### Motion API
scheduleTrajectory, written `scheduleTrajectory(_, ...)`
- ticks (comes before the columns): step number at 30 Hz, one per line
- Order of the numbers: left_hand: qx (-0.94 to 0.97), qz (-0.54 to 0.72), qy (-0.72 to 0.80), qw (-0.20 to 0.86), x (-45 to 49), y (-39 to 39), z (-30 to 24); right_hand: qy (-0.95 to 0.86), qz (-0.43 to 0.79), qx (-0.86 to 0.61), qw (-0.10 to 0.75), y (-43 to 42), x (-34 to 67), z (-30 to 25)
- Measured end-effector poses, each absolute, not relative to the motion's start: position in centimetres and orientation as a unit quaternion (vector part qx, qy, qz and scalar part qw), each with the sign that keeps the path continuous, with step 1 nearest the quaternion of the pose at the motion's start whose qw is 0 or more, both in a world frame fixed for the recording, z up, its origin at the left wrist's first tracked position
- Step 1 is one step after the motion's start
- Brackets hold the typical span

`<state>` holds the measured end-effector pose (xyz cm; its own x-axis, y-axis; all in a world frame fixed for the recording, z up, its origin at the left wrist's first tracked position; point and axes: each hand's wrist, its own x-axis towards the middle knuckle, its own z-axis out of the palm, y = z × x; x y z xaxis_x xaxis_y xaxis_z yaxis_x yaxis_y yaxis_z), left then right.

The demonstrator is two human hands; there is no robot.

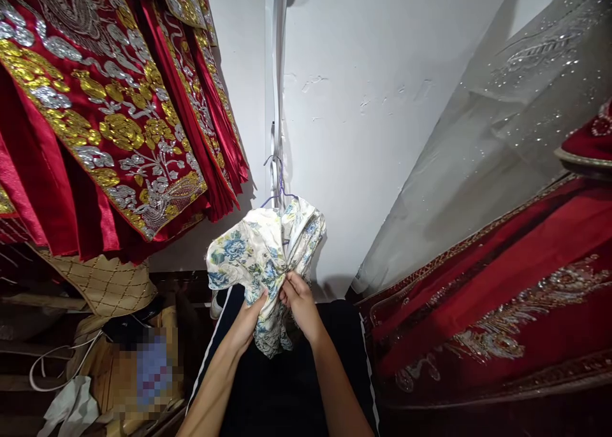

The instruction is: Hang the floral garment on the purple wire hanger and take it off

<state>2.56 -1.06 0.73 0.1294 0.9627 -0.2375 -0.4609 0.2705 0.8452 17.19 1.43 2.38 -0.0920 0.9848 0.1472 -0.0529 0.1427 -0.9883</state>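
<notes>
A small white shirt with blue and green flowers [234, 249] hangs in front of me on a thin purple hanger [282, 192]. My left hand [252, 313] grips the shirt's lower front, with the thumb on top and the other fingers hidden behind the cloth. My right hand [297, 300] pinches the front edge at the middle of the chest, where the two sides of the collar meet. Whether a button is between those fingers I cannot make out. Below both hands the shirt's hem hangs over my dark trousers.
Red garments with gold and silver embroidery [124, 131] hang at the left. A sheer sparkling white dress [478, 137] and a red embroidered garment [502, 309] fill the right side. A wooden chair [102, 376] with a white cable [43, 354] stands lower left. Behind is a white wall [363, 55].
</notes>
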Motion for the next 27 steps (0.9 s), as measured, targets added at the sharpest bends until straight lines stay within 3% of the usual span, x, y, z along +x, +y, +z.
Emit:
scheduleTrajectory(3, 0.335, 0.539, 0.472, 0.612, 2.0, -0.5, 0.1, -0.511, 0.494, -0.438, 0.551, 1.4, 18.7, 2.8)
scheduleTrajectory(8, 0.422, 0.626, 0.621, 0.211, 0.7, -0.8, -2.2, -0.453, 0.568, -0.466, 0.505, 1.5, 20.9, 2.7)
scheduleTrajectory(10, 0.481, 0.618, 0.612, 0.11, 1.4, -1.6, -2.7, -0.482, 0.589, -0.456, 0.462, 1.3, 20.3, 2.6)
scheduleTrajectory(12, 0.567, 0.581, 0.571, 0.123, 2.7, -2.4, -2.6, -0.522, 0.591, -0.449, 0.421, 1.0, 19.0, 2.6)
scheduleTrajectory(16, 0.624, 0.52, 0.525, 0.253, 5.0, -2.2, -1.4, -0.568, 0.581, -0.446, 0.374, 0.6, 16.4, 3.3)
scheduleTrajectory(27, 0.707, 0.471, 0.483, 0.213, 3.4, -0.2, -1.3, -0.457, 0.524, -0.378, 0.612, 7.6, 17.3, 17.8)
